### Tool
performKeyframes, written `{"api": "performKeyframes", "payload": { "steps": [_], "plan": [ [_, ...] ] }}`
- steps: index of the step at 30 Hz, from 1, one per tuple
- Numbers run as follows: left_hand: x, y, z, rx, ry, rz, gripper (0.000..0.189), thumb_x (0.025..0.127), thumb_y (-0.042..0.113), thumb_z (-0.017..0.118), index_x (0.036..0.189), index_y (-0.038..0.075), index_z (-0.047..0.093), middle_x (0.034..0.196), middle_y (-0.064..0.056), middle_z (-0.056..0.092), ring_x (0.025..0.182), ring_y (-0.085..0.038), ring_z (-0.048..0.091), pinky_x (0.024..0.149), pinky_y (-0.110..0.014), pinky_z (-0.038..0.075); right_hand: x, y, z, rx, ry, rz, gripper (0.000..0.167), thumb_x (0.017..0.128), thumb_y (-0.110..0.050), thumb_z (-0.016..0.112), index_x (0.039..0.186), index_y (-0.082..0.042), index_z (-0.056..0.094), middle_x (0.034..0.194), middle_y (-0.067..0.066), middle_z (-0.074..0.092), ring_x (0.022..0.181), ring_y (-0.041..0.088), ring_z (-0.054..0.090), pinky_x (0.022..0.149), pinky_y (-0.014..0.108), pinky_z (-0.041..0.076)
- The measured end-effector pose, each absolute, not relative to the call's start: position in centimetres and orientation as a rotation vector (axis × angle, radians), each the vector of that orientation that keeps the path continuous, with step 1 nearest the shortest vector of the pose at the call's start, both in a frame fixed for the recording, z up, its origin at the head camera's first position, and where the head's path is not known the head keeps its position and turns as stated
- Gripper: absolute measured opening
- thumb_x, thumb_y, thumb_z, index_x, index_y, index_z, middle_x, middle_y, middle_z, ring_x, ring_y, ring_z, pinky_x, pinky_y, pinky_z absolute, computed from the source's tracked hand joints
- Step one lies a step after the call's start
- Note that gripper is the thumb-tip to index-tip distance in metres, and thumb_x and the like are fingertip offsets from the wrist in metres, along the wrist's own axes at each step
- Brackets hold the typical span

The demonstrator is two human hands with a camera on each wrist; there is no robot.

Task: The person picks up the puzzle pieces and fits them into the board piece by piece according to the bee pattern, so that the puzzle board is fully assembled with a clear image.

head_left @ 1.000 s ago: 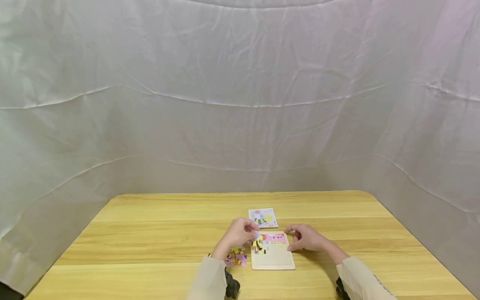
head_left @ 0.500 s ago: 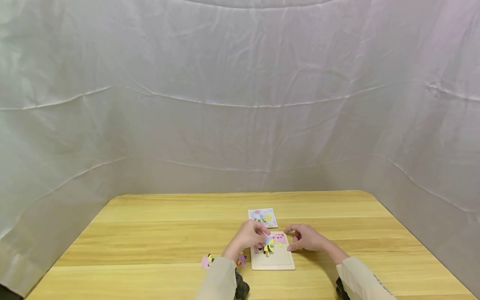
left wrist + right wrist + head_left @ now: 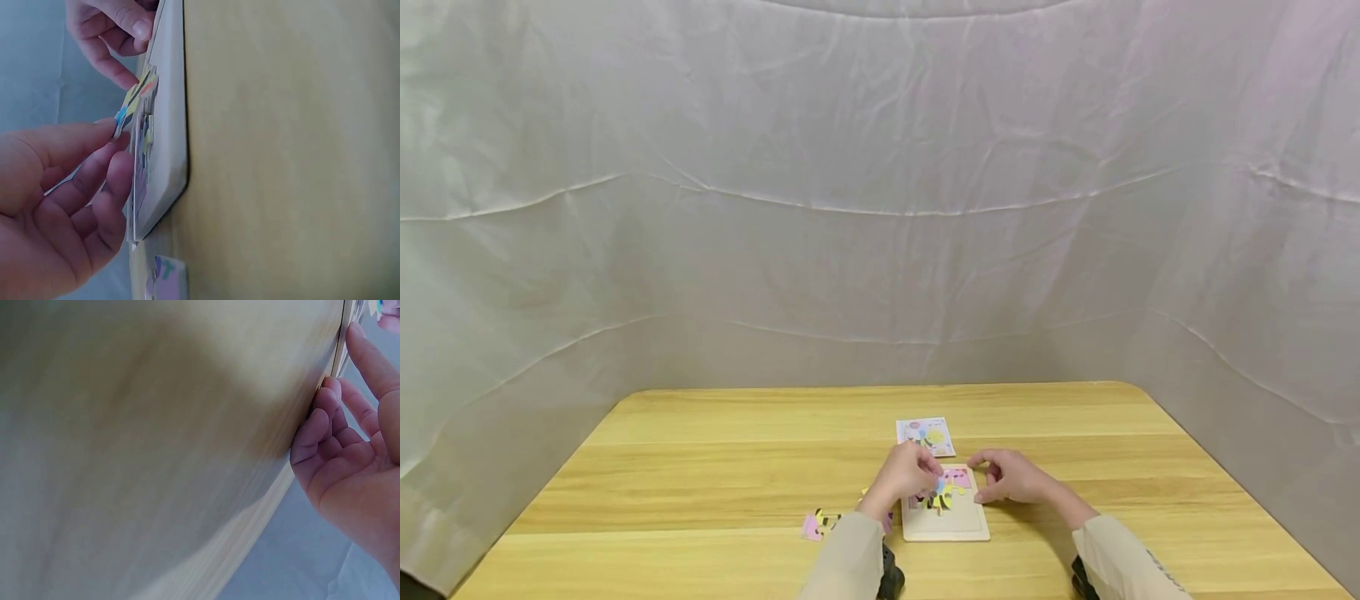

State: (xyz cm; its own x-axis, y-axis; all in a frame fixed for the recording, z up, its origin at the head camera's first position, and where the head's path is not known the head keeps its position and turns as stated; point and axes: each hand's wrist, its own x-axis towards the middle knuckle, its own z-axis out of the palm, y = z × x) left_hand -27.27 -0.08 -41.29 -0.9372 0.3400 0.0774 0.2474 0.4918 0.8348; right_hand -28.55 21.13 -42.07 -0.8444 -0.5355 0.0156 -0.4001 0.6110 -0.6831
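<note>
My left hand (image 3: 910,472) is over the left part of a pale wooden puzzle tray (image 3: 958,526). Between thumb and fingertips it pinches a jigsaw piece (image 3: 134,103) in yellow, black and blue, tilted close above the tray in the left wrist view. Pink pieces (image 3: 957,477) lie along the tray's far side, and others at its left are partly hidden by the left hand. At the tray's right edge, my right hand (image 3: 1017,477) holds the far corner, its thumb on the side and its index finger at the corner. The lower right of the tray bottom shows bare.
A printed bee picture card (image 3: 936,432) lies just beyond the tray, partly covered by the left hand. Several loose puzzle pieces (image 3: 812,526) are on the wooden table (image 3: 700,467) to the left, some hidden behind the left forearm. Grey cloth (image 3: 880,250) hangs around the table.
My left hand has carried the yellow, black and blue piece rightward from the tray's left edge to over its middle, slowing lately. My right hand has stayed at the tray's corner.
</note>
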Motion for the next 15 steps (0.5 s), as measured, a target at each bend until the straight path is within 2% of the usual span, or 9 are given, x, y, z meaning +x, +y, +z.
{"api": "performKeyframes", "payload": {
  "steps": [12,15],
  "plan": [
    [-27.26,0.57,-41.05,0.504,2.822,1.204,0.013,0.069,-0.002,0.072,0.063,0.007,0.064,0.058,0.004,0.054,0.037,-0.015,0.050,0.034,-0.021,0.038,-28.74,21.14,-42.16,-0.786,2.646,-1.047,0.048,0.073,-0.014,0.074,0.111,0.006,0.054,0.064,-0.001,0.048,0.054,0.008,0.040,0.048,0.020,0.032],
    [-27.32,0.41,-41.22,0.521,2.810,1.198,0.013,0.070,-0.002,0.071,0.063,0.007,0.064,0.059,0.004,0.054,0.038,-0.013,0.048,0.036,-0.021,0.038,-28.71,21.08,-42.15,-0.780,2.649,-1.041,0.048,0.073,-0.015,0.074,0.111,0.006,0.054,0.064,-0.001,0.048,0.054,0.009,0.040,0.048,0.020,0.033]
  ]
}}
